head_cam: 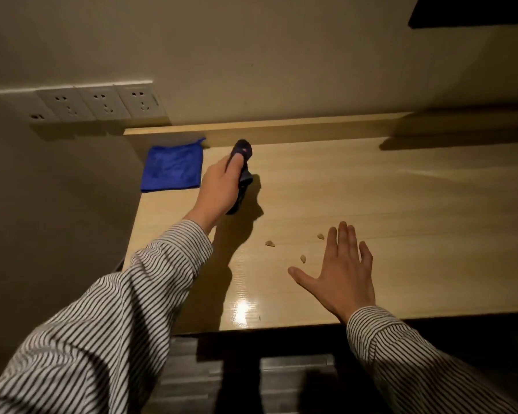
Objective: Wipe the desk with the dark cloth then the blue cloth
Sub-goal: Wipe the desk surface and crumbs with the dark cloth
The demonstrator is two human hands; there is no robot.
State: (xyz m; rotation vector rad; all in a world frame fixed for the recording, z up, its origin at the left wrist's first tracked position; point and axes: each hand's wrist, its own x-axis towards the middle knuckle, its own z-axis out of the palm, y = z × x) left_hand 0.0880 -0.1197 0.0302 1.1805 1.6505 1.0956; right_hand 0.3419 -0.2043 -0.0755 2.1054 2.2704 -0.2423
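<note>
Holding the dark cloth: the left hand (219, 186) had its fingers curled round a bunched dark cloth (243, 150), thumb laid along the top. The cloth stuck out above the thumb and hung below the palm.
Dark cloth's place: it was over the far left part of the desk (371, 219), just right of the blue cloth (172, 168). I could not tell whether its lower end met the wood, though its shadow fell close beside it.
Blue cloth: it lay flat and untouched in the far left corner, close to the back ledge.
Right hand: the right hand (341, 276) was spread palm down over the near part of the desk, fingers straight and a little apart, holding nothing. Resting or hovering, I could not say.
Crumbs: three small pale crumbs (270, 243) lay between the two hands, nearest the right fingertips.
Step in hand: this looked to me like the first wipe, barely begun.
Doing it well: the wad seemed too tightly bunched, and opening it out would have put more cloth on the wood. Firm, flat pressure and long overlapping strokes from the back ledge forward would have suited. The crumbs were better gathered to one spot than scattered over the front edge.
Watch for: the stroke needed to start clear of the blue cloth, and the right hand sat in the likely path.
Behind: a row of white sockets (102, 104) was on the wall to the left.
</note>
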